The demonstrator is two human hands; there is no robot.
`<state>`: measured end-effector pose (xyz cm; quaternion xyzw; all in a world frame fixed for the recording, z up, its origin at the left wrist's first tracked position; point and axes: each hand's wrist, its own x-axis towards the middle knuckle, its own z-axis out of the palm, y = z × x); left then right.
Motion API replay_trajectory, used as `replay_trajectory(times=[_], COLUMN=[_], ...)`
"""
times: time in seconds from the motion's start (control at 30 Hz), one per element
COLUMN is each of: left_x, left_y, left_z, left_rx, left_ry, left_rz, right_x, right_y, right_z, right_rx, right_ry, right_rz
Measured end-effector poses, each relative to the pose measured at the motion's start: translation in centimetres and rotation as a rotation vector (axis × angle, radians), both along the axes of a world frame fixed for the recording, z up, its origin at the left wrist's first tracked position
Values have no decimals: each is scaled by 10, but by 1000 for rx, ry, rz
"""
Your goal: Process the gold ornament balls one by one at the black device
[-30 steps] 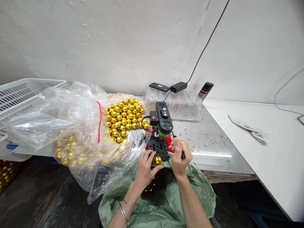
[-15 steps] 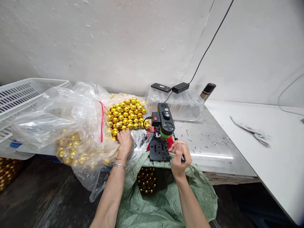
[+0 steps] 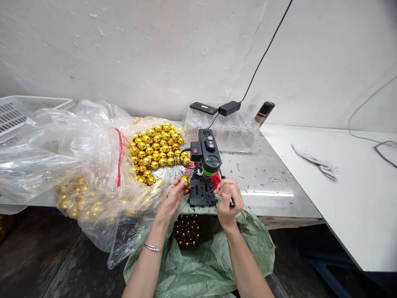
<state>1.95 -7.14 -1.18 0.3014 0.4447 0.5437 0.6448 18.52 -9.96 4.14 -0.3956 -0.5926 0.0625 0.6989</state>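
Shiny gold, a small bauble (image 3: 185, 181) sits pinched between the thumb and fingers of the left hand (image 3: 173, 199) in the head view, just beside the slotted base plate (image 3: 201, 193) of a black-and-green bench drill (image 3: 211, 153). The right hand (image 3: 228, 201) is wrapped around the drill's black-gripped lever (image 3: 232, 203). Red material (image 3: 216, 181) shows under the plate, and dark shavings (image 3: 252, 191) litter the metal tabletop (image 3: 263, 165). Left of the drill, more gold baubles (image 3: 158, 145) spill from a clear plastic bag (image 3: 71, 136) with a red string (image 3: 119, 157) around it. Below the plate, a green woven sack (image 3: 248, 238) gapes, with gold-glinting baubles inside (image 3: 187, 230). Behind the drill, a black power adapter (image 3: 229, 108) rests on a clear plastic container (image 3: 237, 134).
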Motion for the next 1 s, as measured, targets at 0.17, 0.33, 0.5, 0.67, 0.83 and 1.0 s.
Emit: replay_trajectory(times=[0.17,0.33,0.5,0.67,0.83,1.0], left_x=[15,18,22,37,48,44], left_y=[0,1,1,3,2,-1], left_z=[-9,-12,-12,-14,-25,-34], left_rx=[-67,-97,-81,48,297,449], left_ry=[-100,10,94,151,621,1023], left_rz=[-6,52,46,85,74,71], right_x=[2,2,2,3,5,7], right_y=[-1,-1,-1,0,0,-2], right_z=[3,2,2,12,22,21], right_rx=[9,13,10,-2,-13,-10], right_ry=[-59,-54,-62,-61,-79,-128], right_rz=[-21,-12,-8,12,6,10])
